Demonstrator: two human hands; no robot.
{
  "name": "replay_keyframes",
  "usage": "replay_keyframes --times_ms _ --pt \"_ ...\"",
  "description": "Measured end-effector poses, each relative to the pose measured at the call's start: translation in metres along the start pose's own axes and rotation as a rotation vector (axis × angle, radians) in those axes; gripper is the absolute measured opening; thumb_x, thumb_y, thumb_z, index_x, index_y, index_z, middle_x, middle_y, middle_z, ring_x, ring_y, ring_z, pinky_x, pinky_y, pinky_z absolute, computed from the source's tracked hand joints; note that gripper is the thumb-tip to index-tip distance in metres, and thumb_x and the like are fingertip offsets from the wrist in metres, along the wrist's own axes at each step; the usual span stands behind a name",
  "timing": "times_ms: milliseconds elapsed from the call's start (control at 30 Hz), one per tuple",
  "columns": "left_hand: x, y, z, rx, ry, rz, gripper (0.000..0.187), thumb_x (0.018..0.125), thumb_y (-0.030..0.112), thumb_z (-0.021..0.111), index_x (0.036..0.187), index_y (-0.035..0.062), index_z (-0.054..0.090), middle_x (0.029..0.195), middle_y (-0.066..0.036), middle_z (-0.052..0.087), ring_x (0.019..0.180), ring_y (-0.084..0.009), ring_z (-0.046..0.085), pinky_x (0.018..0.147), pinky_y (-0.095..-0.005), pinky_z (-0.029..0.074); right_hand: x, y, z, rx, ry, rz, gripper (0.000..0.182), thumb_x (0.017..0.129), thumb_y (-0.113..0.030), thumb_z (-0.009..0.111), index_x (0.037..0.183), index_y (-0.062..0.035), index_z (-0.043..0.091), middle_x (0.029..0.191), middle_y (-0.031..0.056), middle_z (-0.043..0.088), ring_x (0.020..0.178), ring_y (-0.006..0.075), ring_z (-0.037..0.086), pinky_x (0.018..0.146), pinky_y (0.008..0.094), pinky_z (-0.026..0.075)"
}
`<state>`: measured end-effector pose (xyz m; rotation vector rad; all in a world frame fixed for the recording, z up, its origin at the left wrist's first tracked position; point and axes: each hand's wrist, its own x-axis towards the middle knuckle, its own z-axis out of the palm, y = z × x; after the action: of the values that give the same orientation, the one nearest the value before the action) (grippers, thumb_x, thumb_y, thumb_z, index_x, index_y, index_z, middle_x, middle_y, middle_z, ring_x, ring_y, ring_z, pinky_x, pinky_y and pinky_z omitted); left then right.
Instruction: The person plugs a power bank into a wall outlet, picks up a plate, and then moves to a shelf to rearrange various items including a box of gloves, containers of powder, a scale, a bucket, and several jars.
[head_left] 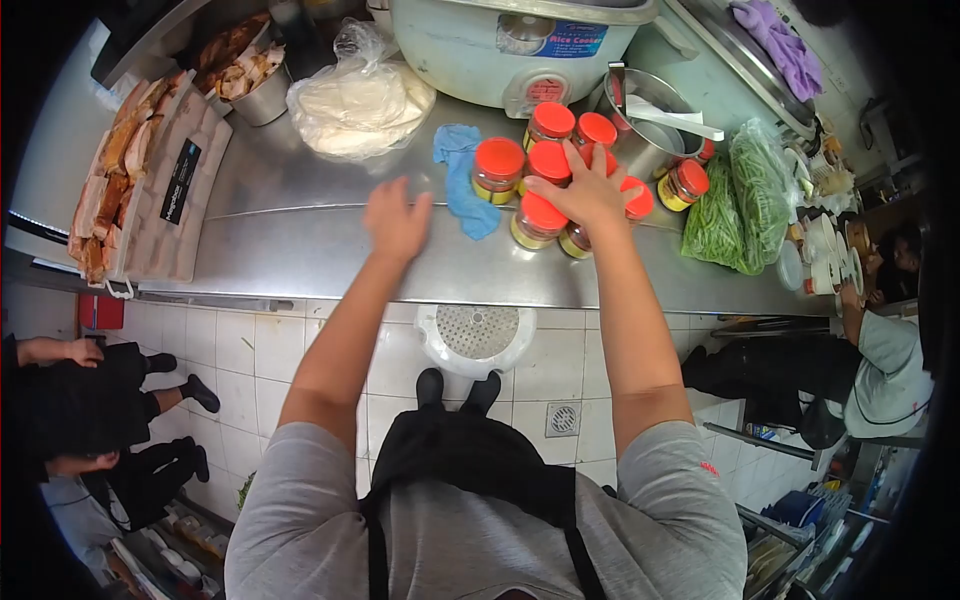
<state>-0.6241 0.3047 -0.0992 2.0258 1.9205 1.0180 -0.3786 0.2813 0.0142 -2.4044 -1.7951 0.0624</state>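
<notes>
Several jars with red lids (498, 157) and yellow labels stand close together on the steel counter. Over the lids, my right hand (592, 195) is spread with its fingers apart, resting on or just above them; exact contact is hard to tell. Part of the jar group is hidden beneath it. My left hand (396, 218) is open and holds nothing, low over the bare steel left of the jars, its fingers slightly blurred. Between that hand and the jars lies a crumpled blue cloth (462, 180).
Behind are a plastic bag of pale rounds (362, 105), a rice cooker (480, 55) and a metal pot (640, 135). Bagged green vegetables (722, 225) lie right; a crate of meat (165, 190) stands left. A stool (478, 335) is below the counter edge. Other people stand at both sides.
</notes>
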Motion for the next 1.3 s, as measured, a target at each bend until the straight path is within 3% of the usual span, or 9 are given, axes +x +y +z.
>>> replay_keyframes --times_ms 67,167,233,333,433,533,667,967,1300 --pt "0.008 0.038 0.02 0.06 0.001 0.318 0.05 0.076 0.034 0.051 0.115 0.0048 0.042 0.117 -0.016 0.042 0.11 -0.0349 0.036 0.09 -0.0464 0.027 0.022 0.028 -0.004 0.33 -0.03 0.049 0.078 0.062 -0.062 0.054 0.123 -0.0166 0.04 0.13 0.0126 0.034 0.118 0.0339 0.033 0.093 0.0545 0.023" --pt "0.006 0.049 0.039 0.068 -0.08 0.261 0.057 0.075 0.033 0.051 0.121 0.0029 0.034 0.121 -0.017 0.04 0.112 -0.0345 0.035 0.091 -0.0455 0.026 0.059 0.115 -0.022 0.346 0.098 0.318 0.063 0.067 -0.049 0.055 0.115 -0.009 0.048 0.118 0.0118 0.048 0.11 0.024 0.045 0.088 0.0465 0.034" --pt "0.007 0.052 0.041 0.092 -0.07 0.268 0.059 0.074 0.034 0.053 0.121 0.0032 0.034 0.121 -0.016 0.04 0.112 -0.0341 0.035 0.091 -0.0454 0.026 0.075 0.16 -0.011 0.209 0.175 0.444 0.065 0.068 -0.048 0.056 0.118 -0.0087 0.044 0.124 0.0125 0.042 0.114 0.0274 0.039 0.09 0.0482 0.032" --pt "0.006 0.053 0.041 0.117 -0.105 0.245 0.062 0.072 0.035 0.054 0.12 0.0022 0.034 0.122 -0.016 0.039 0.114 -0.0343 0.033 0.093 -0.0447 0.025 0.08 0.182 0.04 0.133 0.335 0.307 0.071 0.068 -0.049 0.057 0.122 -0.0059 0.04 0.13 0.0149 0.032 0.119 0.0296 0.032 0.091 0.049 0.03" --pt "0.006 0.054 0.04 0.13 -0.124 0.24 0.063 0.072 0.035 0.056 0.12 0.0014 0.034 0.123 -0.016 0.038 0.114 -0.0343 0.033 0.094 -0.0444 0.024 0.054 0.139 0.034 0.253 0.3 0.334 0.076 0.068 -0.05 0.057 0.124 -0.0024 0.036 0.134 0.0173 0.022 0.122 0.0307 0.025 0.093 0.0503 0.028" --pt "0.006 0.056 0.039 0.121 -0.132 0.24 0.063 0.071 0.034 0.056 0.12 0.0013 0.034 0.122 -0.016 0.039 0.114 -0.0342 0.033 0.094 -0.0445 0.024 0.043 0.13 0.042 0.378 0.34 0.165 0.06 0.074 -0.037 0.054 0.119 0.0004 0.04 0.13 0.0198 0.029 0.117 0.0324 0.033 0.092 0.0447 0.032" --pt "0.006 0.057 0.039 0.119 -0.133 0.236 0.063 0.071 0.034 0.057 0.12 0.0013 0.034 0.121 -0.016 0.039 0.115 -0.034 0.033 0.094 -0.0447 0.023 0.085 0.173 0.01 0.61 0.303 0.328 0.043 0.072 -0.014 0.051 0.112 -0.0005 0.044 0.122 0.0211 0.038 0.103 0.0324 0.047 0.085 0.0391 0.039" --pt "0.009 0.061 0.037 0.153 -0.187 0.209 0.062 0.072 0.034 0.056 0.121 0.0037 0.033 0.123 -0.014 0.036 0.116 -0.0331 0.03 0.095 -0.0446 0.021 0.156 0.222 0.036 -0.223 0.272 0.157 0.056 0.072 -0.021 0.056 0.122 -0.0091 0.034 0.13 0.0058 0.03 0.118 0.0289 0.032 0.094 0.0418 0.032" --pt "0.01 0.057 0.037 0.147 -0.131 0.213 0.059 0.071 0.032 0.057 0.119 0.0044 0.035 0.119 -0.014 0.039 0.113 -0.0304 0.033 0.094 -0.0423 0.023 0.1 0.2 0.029 -0.124 0.292 0.18 0.037 0.074 -0.029 0.058 0.102 -0.0074 0.048 0.11 0.0131 0.045 0.103 0.0296 0.045 0.082 0.0403 0.038"
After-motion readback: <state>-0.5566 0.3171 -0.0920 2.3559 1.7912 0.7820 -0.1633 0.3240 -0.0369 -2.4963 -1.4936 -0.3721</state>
